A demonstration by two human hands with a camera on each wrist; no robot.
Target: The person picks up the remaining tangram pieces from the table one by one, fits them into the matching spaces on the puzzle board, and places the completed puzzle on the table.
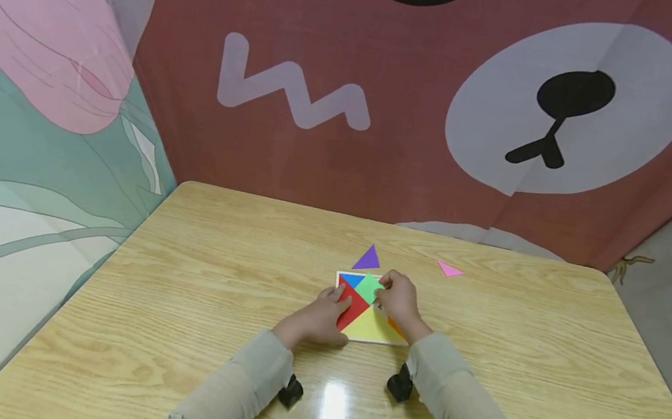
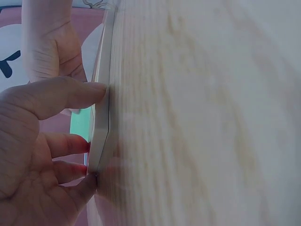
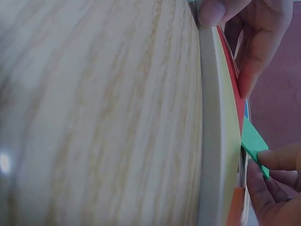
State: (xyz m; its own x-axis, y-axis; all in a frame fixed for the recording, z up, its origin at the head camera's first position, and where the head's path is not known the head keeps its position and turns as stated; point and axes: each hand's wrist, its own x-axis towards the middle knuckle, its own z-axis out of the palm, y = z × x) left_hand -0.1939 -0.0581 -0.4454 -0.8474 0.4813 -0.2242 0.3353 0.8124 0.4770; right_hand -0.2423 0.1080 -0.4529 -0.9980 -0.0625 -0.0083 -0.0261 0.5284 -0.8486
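A white-edged tangram tray [image 1: 373, 342] lies on the table with coloured pieces in it: a red triangle [image 1: 355, 308], a yellow triangle [image 1: 367, 325], a blue triangle [image 1: 351, 279] and a partly covered orange piece [image 1: 396, 326]. My left hand [image 1: 323, 316] rests along the tray's left side, its fingers on the red triangle and its thumb at the near edge. With thumb and fingers my right hand [image 1: 398, 299] pinches a green piece [image 3: 255, 141] by one corner; that piece stands tilted up from the tray in the right wrist view.
Beyond the tray a purple triangle [image 1: 368, 258] lies on the wooden table [image 1: 228, 266]. A pink triangle [image 1: 450, 269] is farther right. Behind the table hangs a brown printed cloth [image 1: 316, 165]. Black wrist devices [image 1: 400, 384] hang under both sleeves.
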